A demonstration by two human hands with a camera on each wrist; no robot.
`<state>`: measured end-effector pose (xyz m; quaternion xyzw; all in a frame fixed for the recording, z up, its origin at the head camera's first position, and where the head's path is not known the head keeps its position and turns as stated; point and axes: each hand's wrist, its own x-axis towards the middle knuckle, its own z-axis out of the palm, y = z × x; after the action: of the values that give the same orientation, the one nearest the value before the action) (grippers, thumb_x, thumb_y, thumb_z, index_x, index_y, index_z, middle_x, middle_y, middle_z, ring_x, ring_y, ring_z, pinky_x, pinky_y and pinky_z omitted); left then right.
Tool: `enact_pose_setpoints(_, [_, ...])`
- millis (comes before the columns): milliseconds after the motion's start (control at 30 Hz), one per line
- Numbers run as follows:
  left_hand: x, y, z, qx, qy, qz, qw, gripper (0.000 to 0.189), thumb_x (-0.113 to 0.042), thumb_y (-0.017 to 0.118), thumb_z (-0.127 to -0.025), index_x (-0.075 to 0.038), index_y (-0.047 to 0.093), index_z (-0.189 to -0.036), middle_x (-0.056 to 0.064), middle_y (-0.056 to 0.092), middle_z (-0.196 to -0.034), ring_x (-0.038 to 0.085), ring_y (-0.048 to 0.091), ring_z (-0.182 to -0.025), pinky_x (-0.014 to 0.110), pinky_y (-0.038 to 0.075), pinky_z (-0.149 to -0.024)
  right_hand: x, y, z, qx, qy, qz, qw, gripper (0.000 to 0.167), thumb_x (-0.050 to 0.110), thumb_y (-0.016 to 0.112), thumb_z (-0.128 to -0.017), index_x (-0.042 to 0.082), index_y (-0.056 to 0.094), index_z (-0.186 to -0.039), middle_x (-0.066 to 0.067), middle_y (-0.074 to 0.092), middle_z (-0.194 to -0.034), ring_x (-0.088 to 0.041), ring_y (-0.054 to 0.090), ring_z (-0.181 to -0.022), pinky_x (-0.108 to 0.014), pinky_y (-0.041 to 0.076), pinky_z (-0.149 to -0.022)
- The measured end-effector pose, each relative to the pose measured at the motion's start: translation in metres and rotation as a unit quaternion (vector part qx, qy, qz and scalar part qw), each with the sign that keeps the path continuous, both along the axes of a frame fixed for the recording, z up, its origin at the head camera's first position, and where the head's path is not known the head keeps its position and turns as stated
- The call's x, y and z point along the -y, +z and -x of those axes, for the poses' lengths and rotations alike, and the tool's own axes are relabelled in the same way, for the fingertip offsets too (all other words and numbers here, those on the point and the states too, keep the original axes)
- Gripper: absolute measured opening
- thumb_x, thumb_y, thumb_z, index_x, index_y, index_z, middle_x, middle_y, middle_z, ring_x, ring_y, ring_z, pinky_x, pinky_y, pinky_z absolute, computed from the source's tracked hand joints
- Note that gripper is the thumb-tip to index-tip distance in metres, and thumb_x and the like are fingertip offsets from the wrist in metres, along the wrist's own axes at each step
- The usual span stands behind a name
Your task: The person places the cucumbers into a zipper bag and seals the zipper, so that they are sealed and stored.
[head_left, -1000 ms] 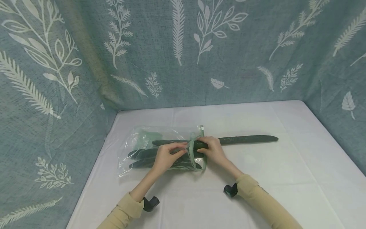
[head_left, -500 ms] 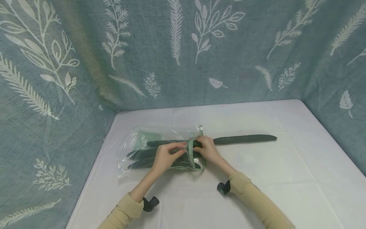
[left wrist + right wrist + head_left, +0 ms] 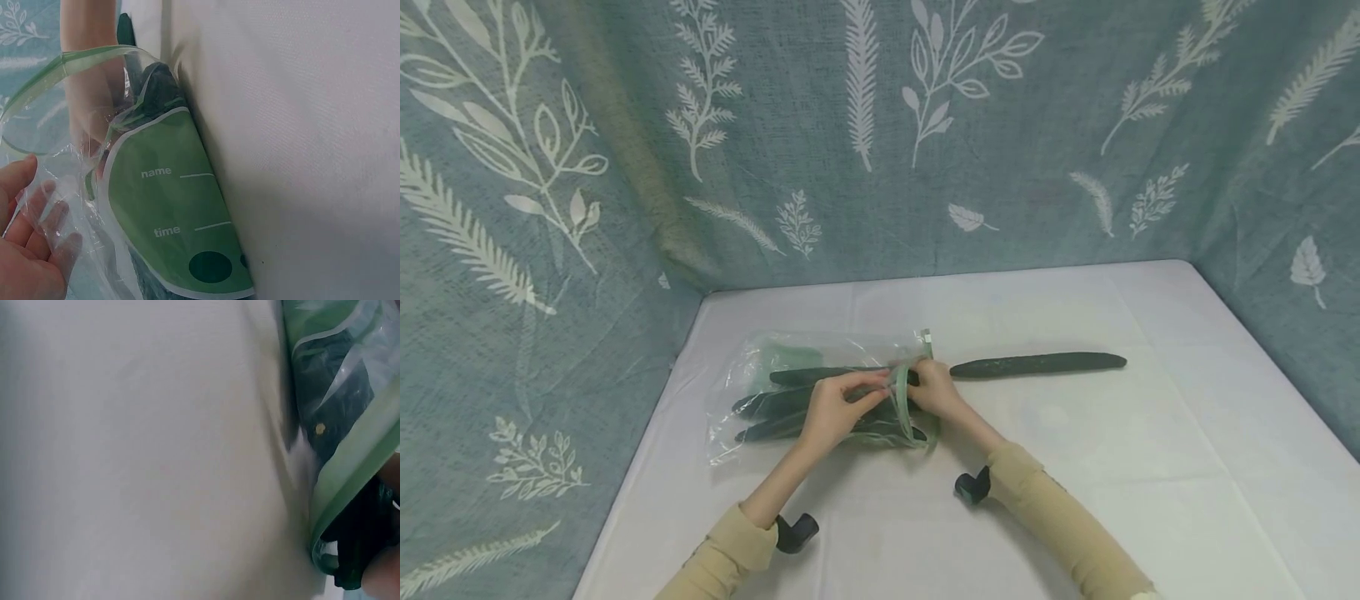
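A clear plastic zip bag (image 3: 737, 354) with a green rim (image 3: 359, 465) lies on its side, mouth to the right, several cucumbers inside. My left hand (image 3: 837, 407) pinches the bag's upper film near the mouth, lifting the rim into a loop. My right hand (image 3: 937, 388) reaches into that mouth and grips the rear end of a cucumber (image 3: 805, 377), whose front runs deep into the bag. Other cucumbers (image 3: 767, 429) lie below it, partly behind my left hand. In the left wrist view a green label (image 3: 181, 200) reads "name" and "time".
One loose cucumber (image 3: 1037, 364) lies on the white tablecloth (image 3: 1112, 467) to the right of the bag, its left end near my right hand. A blue-green curtain (image 3: 887, 208) with white leaf prints surrounds the table at the back and sides.
My right hand has moved left, pushing the cucumber further into the bag. The left hand stays at the rim. The loose cucumber's left end is now uncovered.
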<state>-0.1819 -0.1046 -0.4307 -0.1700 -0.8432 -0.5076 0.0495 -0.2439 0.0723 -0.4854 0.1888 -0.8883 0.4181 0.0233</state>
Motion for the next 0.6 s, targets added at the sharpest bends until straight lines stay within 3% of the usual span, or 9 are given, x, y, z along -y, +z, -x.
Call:
enact_pose_setpoints(67, [0.0,0.0,0.0,0.0,0.001,0.002,1.0,0.016,-0.015,0.071,-0.085,-0.009,0.074,-0.1,0.003,0.07,-0.115,0.022,0.065,-0.11,0.038,0.055,-0.088,0.002,0.0,0.001,-0.008,0.001,0.007,0.9999,0.021,0.006,0.074,-0.077,-0.007,0.07,-0.093,-0.005,0.053,-0.057,-0.009,0.034,-0.05,-0.017,0.027,-0.048])
enact_pose_setpoints(167, [-0.001,0.001,0.001,0.001,0.004,0.003,1.0,0.016,-0.016,0.071,-0.085,-0.009,0.074,-0.099,0.003,0.07,-0.115,0.021,0.064,-0.11,0.038,0.055,-0.088,0.006,-0.001,0.002,-0.023,0.001,0.018,0.9996,0.021,0.004,0.074,-0.074,-0.007,0.07,-0.092,-0.007,0.052,-0.053,-0.009,0.034,-0.048,-0.018,0.03,-0.047])
enact_pose_setpoints(233, [-0.001,0.002,0.001,-0.003,0.004,0.004,1.0,0.016,-0.016,0.071,-0.085,-0.009,0.074,-0.099,0.003,0.07,-0.114,0.022,0.064,-0.111,0.038,0.055,-0.088,0.008,-0.003,0.003,-0.037,0.008,0.029,0.9989,0.024,0.004,0.074,-0.073,-0.005,0.071,-0.096,-0.011,0.063,-0.063,-0.013,0.045,-0.053,-0.02,0.04,-0.053])
enact_pose_setpoints(333, [-0.002,0.002,0.001,-0.013,0.001,0.002,0.9999,0.016,-0.015,0.071,-0.084,-0.008,0.074,-0.099,0.005,0.07,-0.114,0.024,0.064,-0.11,0.039,0.055,-0.088,0.012,-0.005,0.004,-0.042,0.023,0.056,0.9973,0.03,0.003,0.073,-0.074,-0.004,0.069,-0.102,-0.019,0.071,-0.089,-0.025,0.064,-0.076,-0.032,0.053,-0.074])
enact_pose_setpoints(433, [-0.001,0.003,0.001,-0.019,-0.001,0.003,0.9998,0.017,-0.014,0.071,-0.084,-0.008,0.074,-0.1,0.006,0.07,-0.114,0.026,0.064,-0.11,0.04,0.055,-0.087,0.014,-0.006,0.005,-0.04,0.03,0.07,0.9963,0.033,0.004,0.073,-0.075,-0.004,0.068,-0.107,-0.021,0.07,-0.103,-0.034,0.064,-0.099,-0.042,0.051,-0.09])
enact_pose_setpoints(600, [-0.001,0.003,0.002,-0.01,0.006,0.007,0.9999,0.017,-0.014,0.072,-0.084,-0.008,0.074,-0.1,0.005,0.07,-0.115,0.024,0.064,-0.112,0.039,0.055,-0.089,0.017,-0.003,0.004,-0.028,0.022,0.059,0.9976,0.034,0.007,0.072,-0.075,-0.003,0.068,-0.107,-0.021,0.07,-0.104,-0.035,0.064,-0.1,-0.045,0.049,-0.091])
